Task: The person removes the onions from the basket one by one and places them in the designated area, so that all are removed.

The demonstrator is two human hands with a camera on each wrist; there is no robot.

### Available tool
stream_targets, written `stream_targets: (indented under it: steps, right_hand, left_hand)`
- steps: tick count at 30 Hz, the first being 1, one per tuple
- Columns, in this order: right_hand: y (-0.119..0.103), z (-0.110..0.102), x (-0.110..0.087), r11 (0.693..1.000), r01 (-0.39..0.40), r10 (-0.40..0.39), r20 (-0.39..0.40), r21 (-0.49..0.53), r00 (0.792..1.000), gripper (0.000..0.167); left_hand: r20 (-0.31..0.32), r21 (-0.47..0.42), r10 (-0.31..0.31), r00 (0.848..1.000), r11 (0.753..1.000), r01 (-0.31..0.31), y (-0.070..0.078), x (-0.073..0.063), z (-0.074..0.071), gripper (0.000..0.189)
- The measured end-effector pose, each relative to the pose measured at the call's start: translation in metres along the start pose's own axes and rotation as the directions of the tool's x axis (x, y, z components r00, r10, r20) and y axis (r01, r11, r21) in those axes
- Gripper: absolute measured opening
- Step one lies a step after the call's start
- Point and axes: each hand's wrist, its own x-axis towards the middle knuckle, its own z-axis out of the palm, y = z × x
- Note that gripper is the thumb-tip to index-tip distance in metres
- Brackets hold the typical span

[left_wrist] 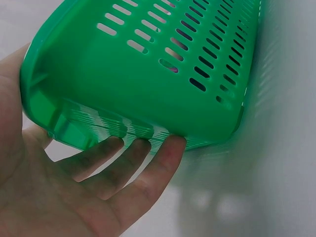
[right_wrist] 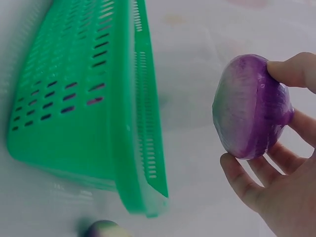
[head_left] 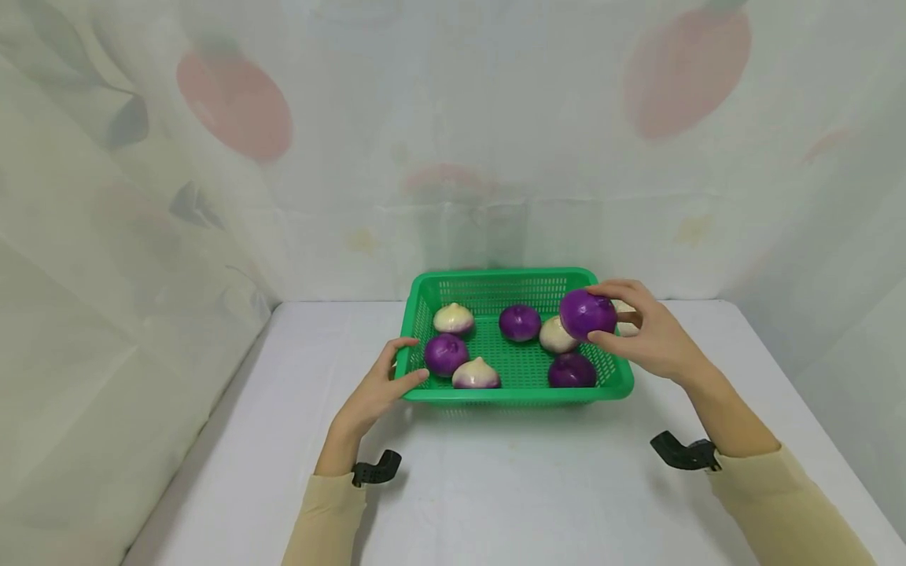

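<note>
Cloth point(head_left: 85, 259) with faded prints at far left, draped beside a white worktop point(head_left: 283, 440). Next along, a beige sleeve point(head_left: 325, 519), a black wrist device point(head_left: 377, 468) and the left hand point(head_left: 366, 399), gripping the left end of a green basket point(head_left: 510, 395) — thumb over the rim, fingers point(left_wrist: 153, 180) slightly spread and bent, tips against the slotted outer wall.

Within the basket, toward the left: a shiny purple bulb point(head_left: 446, 355), with a cream bulb point(head_left: 454, 319) just behind, purple at its base, and a pointed bulb point(head_left: 476, 373) of similar colouring at the front. Farther right, near the back, a round violet bulb point(head_left: 520, 323); beside it a pale bulb point(head_left: 555, 336), partly hidden; in front of that, a dark bulb point(head_left: 572, 370) by the near right corner.

Then the held bulb point(head_left: 583, 314), lifted at the basket's right end, with a gap from the rim in the right wrist view. Pinched there between thumb and fingertips of the right hand point(head_left: 654, 338), spread only to the bulb's width. Behind those fingers, a whitish shape point(head_left: 626, 316), too covered to identify. Rightmost, another black device point(head_left: 685, 452) and the right sleeve point(head_left: 786, 503).
</note>
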Motion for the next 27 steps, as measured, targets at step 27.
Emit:
stream_targets:
  steps: [27]
  right_hand:
    - [0.018, -0.052, -0.013, 0.983, -0.035, -0.010, -0.240, -0.182, 0.971, 0.060]
  left_hand:
    - [-0.007, 0.004, -0.012, 1.000, 1.000, 0.012, 0.002, -0.001, 0.000, 0.072]
